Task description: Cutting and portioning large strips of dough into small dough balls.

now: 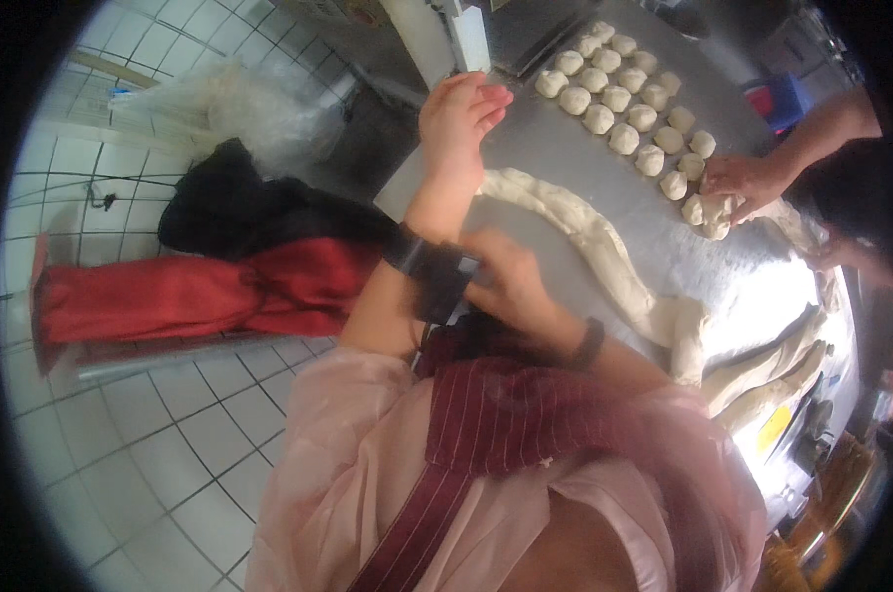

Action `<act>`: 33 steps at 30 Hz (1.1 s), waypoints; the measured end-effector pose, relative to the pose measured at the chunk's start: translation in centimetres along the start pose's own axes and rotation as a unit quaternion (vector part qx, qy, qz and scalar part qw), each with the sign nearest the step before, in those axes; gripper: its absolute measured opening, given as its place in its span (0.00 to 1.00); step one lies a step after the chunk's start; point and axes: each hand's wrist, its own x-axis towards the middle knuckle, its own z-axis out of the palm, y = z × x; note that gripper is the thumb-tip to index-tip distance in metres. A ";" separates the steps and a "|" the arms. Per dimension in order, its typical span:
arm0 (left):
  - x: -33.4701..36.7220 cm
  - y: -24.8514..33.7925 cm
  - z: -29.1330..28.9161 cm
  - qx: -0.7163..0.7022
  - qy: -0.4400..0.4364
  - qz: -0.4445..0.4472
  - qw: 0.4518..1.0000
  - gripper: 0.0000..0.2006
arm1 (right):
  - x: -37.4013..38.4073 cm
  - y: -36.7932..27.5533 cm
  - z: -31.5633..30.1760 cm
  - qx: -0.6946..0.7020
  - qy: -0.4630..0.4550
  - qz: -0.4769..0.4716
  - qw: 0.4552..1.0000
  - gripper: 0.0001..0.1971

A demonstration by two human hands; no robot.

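My left hand (463,120) is raised over the far left edge of the metal table, fingers stretched out and holding nothing. A black box-shaped device (442,283) is strapped to my left wrist. My right hand (510,280) reaches across to it, with curled fingers gripping its right side; the fingertips are partly hidden and a little blurred. Just right of my hands, a long rope of pale dough (592,237) bends across the table toward me.
Rows of small dough balls (642,116) sit at the far side of the metal table (653,222). At the right, another person's hand (747,185) holds dough. More dough strips (762,375) lie nearer. Red cloth (150,298) and black cloth (259,212) are at the left.
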 end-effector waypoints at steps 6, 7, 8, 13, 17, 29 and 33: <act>-0.2 0.4 0.9 -0.130 -0.031 -0.053 0.990 0.11 | 0.0 0.6 -0.1 0.006 0.037 -0.069 0.997 0.18; -0.1 0.5 0.9 -0.135 -0.026 -0.049 0.989 0.11 | -0.1 0.1 -0.1 0.014 0.041 -0.046 0.998 0.18; 0.0 0.5 0.8 -0.137 -0.033 -0.054 0.989 0.11 | -0.2 -0.2 -0.2 0.021 0.046 -0.022 0.998 0.18; 0.8 -0.6 -1.0 -0.212 0.037 -0.118 0.969 0.08 | -0.9 0.5 0.3 0.017 0.038 -0.037 0.998 0.16; 0.7 -1.6 -1.7 -0.254 0.082 -0.172 0.948 0.06 | -1.3 1.0 0.4 0.000 -0.006 -0.088 0.996 0.15; -0.5 -0.6 -1.7 0.179 -0.135 0.043 0.974 0.12 | 3.9 3.8 -9.8 0.209 0.262 0.216 0.917 0.11; -6.3 -6.4 -1.9 0.310 -0.334 -0.027 0.890 0.12 | 7.3 5.8 -15.8 0.439 0.412 0.180 0.778 0.11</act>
